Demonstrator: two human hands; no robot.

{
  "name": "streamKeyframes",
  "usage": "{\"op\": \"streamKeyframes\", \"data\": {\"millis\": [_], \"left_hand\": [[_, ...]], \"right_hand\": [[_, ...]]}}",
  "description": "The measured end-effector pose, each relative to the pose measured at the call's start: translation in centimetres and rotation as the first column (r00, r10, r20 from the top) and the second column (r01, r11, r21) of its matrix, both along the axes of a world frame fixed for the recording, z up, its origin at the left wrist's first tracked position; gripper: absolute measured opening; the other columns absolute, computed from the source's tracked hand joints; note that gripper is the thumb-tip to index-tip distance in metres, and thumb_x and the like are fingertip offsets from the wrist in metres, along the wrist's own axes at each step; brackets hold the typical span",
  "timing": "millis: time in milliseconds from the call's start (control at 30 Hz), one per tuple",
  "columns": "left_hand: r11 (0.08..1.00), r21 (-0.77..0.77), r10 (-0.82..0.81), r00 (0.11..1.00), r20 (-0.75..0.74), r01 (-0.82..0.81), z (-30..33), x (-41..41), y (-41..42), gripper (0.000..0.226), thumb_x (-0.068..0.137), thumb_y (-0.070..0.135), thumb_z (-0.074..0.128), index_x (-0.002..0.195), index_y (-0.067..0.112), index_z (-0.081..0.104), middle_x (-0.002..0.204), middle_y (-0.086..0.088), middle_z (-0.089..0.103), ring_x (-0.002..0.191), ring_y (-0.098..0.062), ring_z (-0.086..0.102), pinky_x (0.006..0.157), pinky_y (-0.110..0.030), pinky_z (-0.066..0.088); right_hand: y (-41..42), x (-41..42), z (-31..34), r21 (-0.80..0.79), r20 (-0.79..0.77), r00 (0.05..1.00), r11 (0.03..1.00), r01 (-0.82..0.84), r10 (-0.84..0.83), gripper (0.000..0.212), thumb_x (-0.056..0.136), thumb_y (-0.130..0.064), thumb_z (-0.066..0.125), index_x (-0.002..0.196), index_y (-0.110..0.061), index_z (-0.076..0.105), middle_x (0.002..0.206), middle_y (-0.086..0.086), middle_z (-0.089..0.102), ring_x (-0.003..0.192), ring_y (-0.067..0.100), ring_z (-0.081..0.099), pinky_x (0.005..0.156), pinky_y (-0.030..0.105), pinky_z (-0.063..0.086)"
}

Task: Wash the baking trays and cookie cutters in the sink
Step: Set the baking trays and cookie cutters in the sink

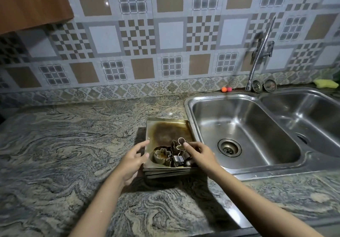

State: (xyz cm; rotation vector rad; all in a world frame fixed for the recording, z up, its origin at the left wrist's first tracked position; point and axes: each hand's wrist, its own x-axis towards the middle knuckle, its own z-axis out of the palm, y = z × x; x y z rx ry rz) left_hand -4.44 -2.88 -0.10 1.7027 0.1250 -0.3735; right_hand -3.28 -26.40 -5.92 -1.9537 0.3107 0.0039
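Both hands reach the stacked baking trays [166, 132], left grip [133, 160] open, right grip [199, 155] touching cookie cutters [170, 154]

**Dim kitchen, soft focus, bowed edges**

Weak indoor light leaves the scene murky and slightly blurred. A small bright glint sits on the wall tiles [106, 3], and pale reflections streak the steel sink [248, 119]. The forearms cast a dark shadow across the desk [55, 144] below the baking trays [165, 128]. Wide-angle distortion curves the tile lines and desk edge toward the corners.
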Motion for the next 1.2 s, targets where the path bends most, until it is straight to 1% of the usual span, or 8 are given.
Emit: {"op": "streamKeyframes", "data": {"millis": [133, 433, 700, 800, 867, 1000, 1100, 1200], "left_hand": [[0.999, -0.036, 0.041, 0.999, 0.026, -0.040, 1.1, -1.8, -3.1, 0.049, 0.094, 0.002, 0.049, 0.128, 0.036, 0.050, 0.152, -0.019, 0.023, 0.143, -0.028, 0.022, 0.112, -0.051, 0.012], [0.992, -0.117, -0.042, 0.994, 0.101, 0.054, -0.6, -2.4, -15.8, 0.050, 0.096, 0.009, 0.049, 0.125, 0.050, 0.049, 0.153, -0.003, 0.028, 0.143, -0.015, 0.018, 0.111, -0.043, 0.020], [0.957, -0.164, -0.229, 0.970, 0.082, 0.240, -2.8, -1.1, -27.9, 0.051, 0.092, 0.010, 0.054, 0.121, 0.052, 0.052, 0.146, -0.024, 0.033, 0.135, -0.046, 0.029, 0.108, -0.059, 0.023], [0.944, -0.204, -0.250, 0.966, 0.066, 0.258, -3.1, -0.2, -32.5, 0.050, 0.091, 0.006, 0.053, 0.124, 0.043, 0.053, 0.132, -0.012, 0.053, 0.088, -0.025, 0.064, 0.070, -0.032, 0.056], [0.928, -0.256, -0.270, 0.962, 0.042, 0.272, -3.2, 0.5, -35.2, 0.051, 0.089, 0.004, 0.055, 0.126, 0.039, 0.053, 0.119, -0.004, 0.060, 0.070, -0.016, 0.059, 0.051, -0.023, 0.049], [0.918, -0.263, -0.294, 0.954, 0.052, 0.298, -3.3, 1.8, -41.3, 0.054, 0.078, 0.017, 0.066, 0.117, 0.052, 0.057, 0.136, -0.010, 0.051, 0.129, -0.044, 0.041, 0.106, -0.060, 0.030], [0.914, -0.302, -0.274, 0.961, 0.030, 0.270, -3.9, 3.2, -47.0, 0.054, 0.087, 0.006, 0.060, 0.117, 0.050, 0.057, 0.141, -0.016, 0.042, 0.127, -0.051, 0.037, 0.100, -0.063, 0.032], [0.909, -0.353, -0.224, 0.974, 0.035, 0.222, -3.9, 4.7, -52.7, 0.053, 0.089, 0.001, 0.056, 0.121, 0.043, 0.056, 0.133, -0.001, 0.051, 0.102, -0.030, 0.056, 0.080, -0.040, 0.048]], "right_hand": [[-3.0, 0.2, -0.4, 0.113, 0.063, 0.997, 0.992, -0.050, 0.043, 0.056, 0.058, -0.083, 0.063, 0.097, -0.044, 0.063, 0.102, -0.003, 0.068, 0.099, 0.022, 0.065, 0.093, 0.049, 0.050], [-16.8, -2.1, 1.2, 0.054, 0.157, 0.986, 0.997, -0.059, 0.049, 0.061, 0.063, -0.076, 0.061, 0.111, -0.036, 0.061, 0.116, -0.003, 0.060, 0.111, 0.007, 0.056, 0.101, 0.032, 0.045], [-30.1, -4.8, 0.6, 0.002, 0.104, 0.991, 0.997, 0.081, -0.081, 0.075, 0.056, -0.086, 0.057, 0.113, -0.037, 0.062, 0.119, -0.002, 0.059, 0.113, 0.008, 0.055, 0.105, 0.037, 0.042], [-34.4, -5.1, 0.2, 0.015, 0.098, 0.987, 0.991, 0.131, -0.132, 0.079, 0.054, -0.089, 0.055, 0.113, -0.037, 0.062, 0.123, -0.004, 0.058, 0.117, 0.008, 0.053, 0.106, 0.037, 0.041], [-37.1, -5.4, 0.3, 0.014, 0.097, 0.983, 0.988, 0.154, -0.155, 0.079, 0.054, -0.089, 0.055, 0.114, -0.037, 0.062, 0.123, -0.004, 0.059, 0.117, 0.008, 0.054, 0.106, 0.036, 0.041], [-43.3, -4.8, 1.0, -0.005, 0.113, 0.980, 0.986, 0.168, -0.166, 0.069, 0.068, -0.075, 0.061, 0.119, -0.028, 0.062, 0.124, -0.005, 0.060, 0.117, 0.007, 0.054, 0.103, 0.029, 0.041], [-49.1, -2.9, 0.7, -0.036, 0.099, 0.984, 0.988, 0.151, -0.147, 0.070, 0.065, -0.079, 0.057, 0.119, -0.035, 0.059, 0.128, -0.005, 0.054, 0.120, 0.007, 0.050, 0.104, 0.027, 0.038], [-54.6, -0.2, 0.2, -0.009, 0.081, 0.988, 0.992, 0.130, -0.129, 0.065, 0.066, -0.076, 0.059, 0.119, -0.039, 0.058, 0.129, -0.005, 0.053, 0.120, 0.008, 0.051, 0.102, 0.027, 0.040]]}}
